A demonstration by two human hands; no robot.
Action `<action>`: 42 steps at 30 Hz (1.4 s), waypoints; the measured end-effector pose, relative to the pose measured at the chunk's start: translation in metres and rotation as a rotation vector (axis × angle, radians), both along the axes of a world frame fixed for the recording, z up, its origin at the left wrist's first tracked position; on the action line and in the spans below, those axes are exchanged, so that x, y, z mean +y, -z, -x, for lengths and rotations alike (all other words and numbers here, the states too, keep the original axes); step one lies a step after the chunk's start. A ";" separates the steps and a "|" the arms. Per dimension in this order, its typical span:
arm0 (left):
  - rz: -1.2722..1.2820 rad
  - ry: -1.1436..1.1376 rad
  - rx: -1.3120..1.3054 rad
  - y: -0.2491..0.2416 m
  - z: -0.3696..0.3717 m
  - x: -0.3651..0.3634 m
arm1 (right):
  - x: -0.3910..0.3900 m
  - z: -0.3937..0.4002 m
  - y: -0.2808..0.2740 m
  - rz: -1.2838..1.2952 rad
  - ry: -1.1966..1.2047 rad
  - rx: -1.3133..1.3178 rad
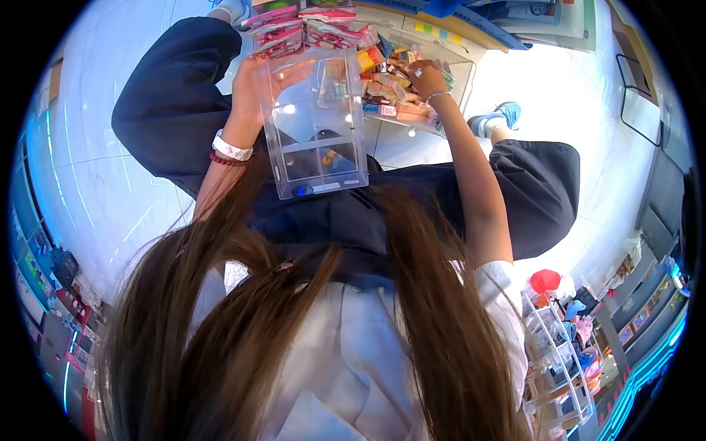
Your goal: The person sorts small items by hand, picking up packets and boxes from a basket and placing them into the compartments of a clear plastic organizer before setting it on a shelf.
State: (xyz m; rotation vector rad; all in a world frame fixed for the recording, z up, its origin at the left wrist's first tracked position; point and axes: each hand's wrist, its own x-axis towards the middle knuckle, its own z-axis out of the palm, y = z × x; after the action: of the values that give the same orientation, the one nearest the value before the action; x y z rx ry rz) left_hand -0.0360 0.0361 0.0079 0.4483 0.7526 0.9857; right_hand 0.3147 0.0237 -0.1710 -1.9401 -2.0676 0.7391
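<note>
A clear plastic divided box rests on my lap, tilted up towards the far side. My left hand grips its far left edge, the fingers showing through the transparent wall. Near the bottom of the box lies a small blue item. To the right, a wire basket is filled with many small colourful packets and boxes. My right hand reaches into it, fingers curled together among the packets; whatever lies between the fingertips is too small to name.
Pink packaged goods stand beyond the plastic box. Blue shelving or bins line the far side. White tiled floor spreads to my left. Behind me on the right is a white wire rack with plush-looking items.
</note>
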 end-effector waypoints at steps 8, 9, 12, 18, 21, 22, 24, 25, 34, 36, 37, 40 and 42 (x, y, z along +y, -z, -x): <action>0.009 -0.065 -0.012 0.007 -0.001 0.006 | 0.060 0.085 0.037 -0.170 0.080 0.241; 0.005 -0.045 -0.013 0.006 -0.001 0.007 | 0.064 0.100 0.029 -0.130 0.203 0.207; -0.014 -0.015 -0.007 0.014 0.002 0.003 | 0.077 0.124 0.020 0.047 0.335 0.071; -0.083 0.020 0.051 0.017 0.001 0.001 | 0.070 0.121 0.047 0.050 0.612 0.178; -0.084 0.029 0.035 0.022 0.002 0.001 | 0.063 0.105 0.043 -0.079 0.304 0.120; -0.087 0.026 0.032 0.022 0.002 0.002 | 0.063 0.102 0.039 -0.083 0.301 0.117; -0.112 0.050 0.015 0.024 0.000 0.002 | 0.057 0.096 0.029 -0.102 0.167 0.023; -0.112 0.047 0.012 0.022 -0.001 0.001 | 0.053 0.092 0.016 -0.102 0.165 0.019; -0.079 0.101 -0.019 0.018 -0.009 -0.003 | 0.048 0.036 -0.096 -0.083 0.720 1.376; -0.068 0.132 -0.016 0.021 -0.009 -0.005 | 0.039 0.016 -0.155 0.326 1.049 1.806; -0.069 0.135 -0.017 0.019 -0.010 -0.006 | 0.032 0.013 -0.177 0.365 1.027 1.913; -0.063 0.127 0.024 0.015 -0.013 -0.008 | 0.013 -0.011 -0.184 0.564 0.503 1.925; -0.071 0.157 0.068 0.017 -0.014 -0.010 | 0.001 0.032 -0.248 0.246 0.496 1.553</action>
State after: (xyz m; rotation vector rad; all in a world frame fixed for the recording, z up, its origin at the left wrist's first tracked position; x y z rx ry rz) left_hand -0.0217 0.0261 -0.0094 0.5961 0.7339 0.8547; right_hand 0.2826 0.0246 0.0766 -1.0462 -0.5484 1.6145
